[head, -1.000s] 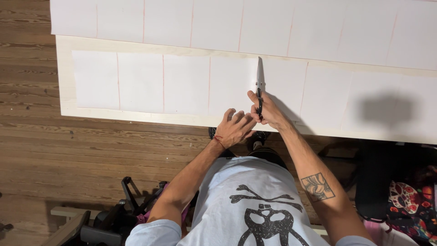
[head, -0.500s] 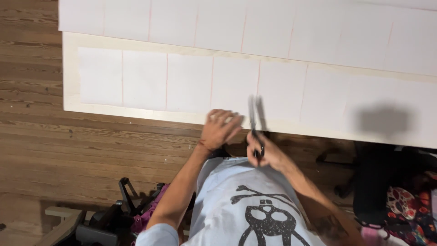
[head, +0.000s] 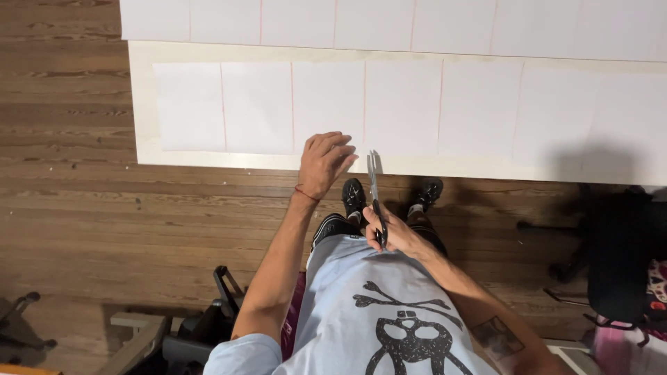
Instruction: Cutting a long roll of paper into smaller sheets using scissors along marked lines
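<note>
White paper sheet with thin red lines lies on the wooden floor, a second sheet above it. The left hand rests with loose fingers on its near edge. The right hand grips black scissors, blades slightly apart, at that edge. It seems a cut is starting; the blades must line up with a red line. No labels are visible.

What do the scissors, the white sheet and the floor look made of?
Scissors: likely steel blades, grey and slightly shiny, with dark handles, probably plastic. White sheet: probably paper or thin card, matte and flat, with faint red lines. Floor: wood planks or a lookalike, grain and seams visible.
</note>
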